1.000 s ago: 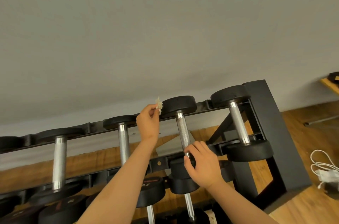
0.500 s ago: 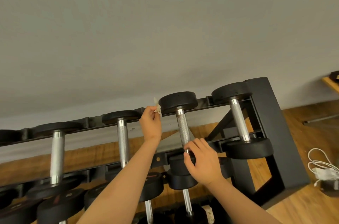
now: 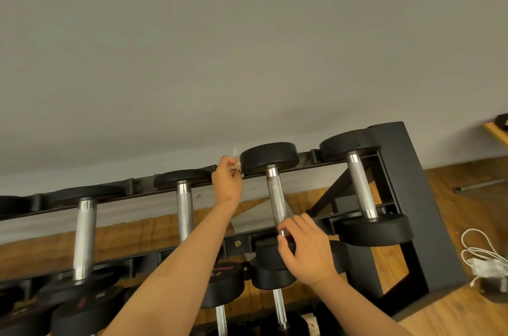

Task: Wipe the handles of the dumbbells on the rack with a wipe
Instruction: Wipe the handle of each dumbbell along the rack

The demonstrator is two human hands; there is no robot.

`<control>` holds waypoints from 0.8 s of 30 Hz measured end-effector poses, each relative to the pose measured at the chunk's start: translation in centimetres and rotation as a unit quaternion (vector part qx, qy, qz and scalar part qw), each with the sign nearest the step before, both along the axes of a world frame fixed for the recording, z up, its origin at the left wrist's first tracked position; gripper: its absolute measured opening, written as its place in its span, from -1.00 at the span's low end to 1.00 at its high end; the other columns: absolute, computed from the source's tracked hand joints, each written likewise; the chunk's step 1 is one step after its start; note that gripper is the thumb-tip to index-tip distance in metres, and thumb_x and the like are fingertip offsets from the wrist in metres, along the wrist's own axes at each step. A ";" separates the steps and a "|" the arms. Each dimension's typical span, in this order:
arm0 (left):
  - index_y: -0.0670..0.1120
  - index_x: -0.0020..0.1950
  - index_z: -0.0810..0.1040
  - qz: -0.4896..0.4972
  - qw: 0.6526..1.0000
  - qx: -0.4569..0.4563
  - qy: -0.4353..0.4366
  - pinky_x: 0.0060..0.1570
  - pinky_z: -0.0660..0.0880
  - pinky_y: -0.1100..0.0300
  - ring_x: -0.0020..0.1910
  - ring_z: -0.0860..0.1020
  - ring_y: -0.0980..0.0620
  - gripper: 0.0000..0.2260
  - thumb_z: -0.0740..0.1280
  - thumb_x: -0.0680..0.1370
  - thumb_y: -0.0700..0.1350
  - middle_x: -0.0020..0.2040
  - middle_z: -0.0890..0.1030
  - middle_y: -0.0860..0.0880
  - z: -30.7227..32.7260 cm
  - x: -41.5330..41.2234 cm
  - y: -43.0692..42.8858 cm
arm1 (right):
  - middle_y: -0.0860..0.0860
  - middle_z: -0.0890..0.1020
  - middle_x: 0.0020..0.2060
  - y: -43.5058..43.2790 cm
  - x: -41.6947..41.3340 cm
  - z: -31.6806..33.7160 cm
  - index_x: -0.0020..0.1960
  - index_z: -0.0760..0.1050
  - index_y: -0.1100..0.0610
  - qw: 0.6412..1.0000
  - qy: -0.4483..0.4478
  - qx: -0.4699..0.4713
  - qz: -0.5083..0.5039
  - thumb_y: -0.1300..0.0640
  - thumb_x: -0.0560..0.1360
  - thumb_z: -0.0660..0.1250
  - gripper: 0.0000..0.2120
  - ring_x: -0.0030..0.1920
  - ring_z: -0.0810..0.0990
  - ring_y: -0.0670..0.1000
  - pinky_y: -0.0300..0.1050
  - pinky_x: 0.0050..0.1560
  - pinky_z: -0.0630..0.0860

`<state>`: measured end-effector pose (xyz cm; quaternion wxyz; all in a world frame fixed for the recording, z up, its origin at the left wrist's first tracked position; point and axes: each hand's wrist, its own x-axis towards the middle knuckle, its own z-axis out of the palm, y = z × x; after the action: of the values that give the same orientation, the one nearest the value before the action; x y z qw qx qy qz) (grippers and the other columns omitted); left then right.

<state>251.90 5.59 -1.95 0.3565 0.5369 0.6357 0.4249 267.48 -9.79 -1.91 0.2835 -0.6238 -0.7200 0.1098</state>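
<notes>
So the left hand (image 3: pixel 227 184) fingers pinch the wipe (image 3: pixel 236 164) at the rack (image 3: pixel 406 170) top rail, beside a dumbbell (image 3: pixel 269 155) head. The right hand (image 3: pixel 305 251) fingers curl round its handle (image 3: pixel 276 198). A lower dumbbell (image 3: pixel 223 279) reads ".5", rest hidden.

Soft even light, wide-angle edge warp

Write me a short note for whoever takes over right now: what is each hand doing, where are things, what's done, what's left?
Left hand pinches the wipe up by the back rail, beside the far weight of the second dumbbell from the right; the wipe touches no handle.
Right hand grips the near end of that dumbbell's handle.
Done: cannot tell which handles are wiped.
Left: probably bring the wipe onto this handle, then the others.
</notes>
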 end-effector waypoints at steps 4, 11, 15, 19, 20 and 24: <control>-0.13 -0.16 0.46 0.005 1.000 -0.010 -0.014 -0.18 0.48 0.34 -0.16 0.57 0.05 -0.79 0.26 0.53 -0.44 -0.15 0.61 -0.10 0.7 -0.2 0.5 | -0.13 0.50 -0.26 0.0 0.0 0.0 -0.13 0.52 0.03 1.000 -0.001 -0.004 -0.001 -0.01 0.49 0.21 -0.84 -0.20 0.42 -0.14 -0.25 -0.32 0.46; -0.13 0.00 0.62 0.001 0.997 0.059 -0.055 0.02 0.48 0.47 -0.06 0.59 0.33 -0.87 0.36 0.53 -0.33 -0.08 0.61 0.12 3.6 -0.1 -2.2 | -0.12 0.49 -0.27 -0.1 0.1 0.1 -0.14 0.51 0.04 1.000 -0.003 0.002 -0.002 -0.01 0.49 0.21 -0.84 -0.20 0.42 -0.12 -0.22 -0.34 0.44; -0.10 0.04 0.64 -0.040 0.995 0.083 -0.033 0.07 0.50 0.36 -0.02 0.60 0.17 -0.84 0.32 0.57 -0.30 -0.03 0.65 0.04 5.5 0.8 0.4 | -0.12 0.50 -0.27 -0.1 0.0 0.1 -0.14 0.52 0.04 1.000 0.001 0.003 -0.002 0.00 0.49 0.20 -0.83 -0.20 0.43 -0.11 -0.19 -0.34 0.46; -0.12 0.09 0.66 -0.083 0.987 0.128 0.041 0.02 0.44 0.51 -0.07 0.57 0.24 -0.82 0.32 0.57 -0.29 0.04 0.67 0.02 6.3 1.9 -0.2 | -0.12 0.50 -0.27 -0.1 0.0 0.2 -0.15 0.51 0.04 1.000 0.002 0.002 -0.004 0.00 0.49 0.20 -0.83 -0.20 0.43 -0.11 -0.19 -0.33 0.46; -0.13 0.11 0.66 -0.087 0.983 0.148 0.058 0.06 0.42 0.52 -0.01 0.57 0.24 -0.82 0.34 0.56 -0.29 0.08 0.66 0.02 6.2 1.8 -0.9 | -0.12 0.50 -0.27 -0.1 0.0 0.1 -0.15 0.51 0.04 1.000 0.001 0.002 -0.004 -0.01 0.49 0.20 -0.83 -0.21 0.43 -0.11 -0.18 -0.34 0.46; -0.17 0.11 0.66 -0.129 0.954 0.234 0.136 0.26 0.47 0.19 0.15 0.60 0.04 -0.79 0.38 0.51 -0.34 0.15 0.65 -0.10 5.4 0.4 -2.0 | -0.12 0.50 -0.27 -0.1 0.1 0.0 -0.15 0.51 0.05 1.000 -0.003 0.002 -0.005 -0.01 0.49 0.20 -0.83 -0.20 0.44 -0.10 -0.17 -0.34 0.47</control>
<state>252.28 3.61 3.40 0.1829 0.7355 0.4857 0.4354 267.61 -9.86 -1.92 0.2830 -0.6271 -0.7180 0.1052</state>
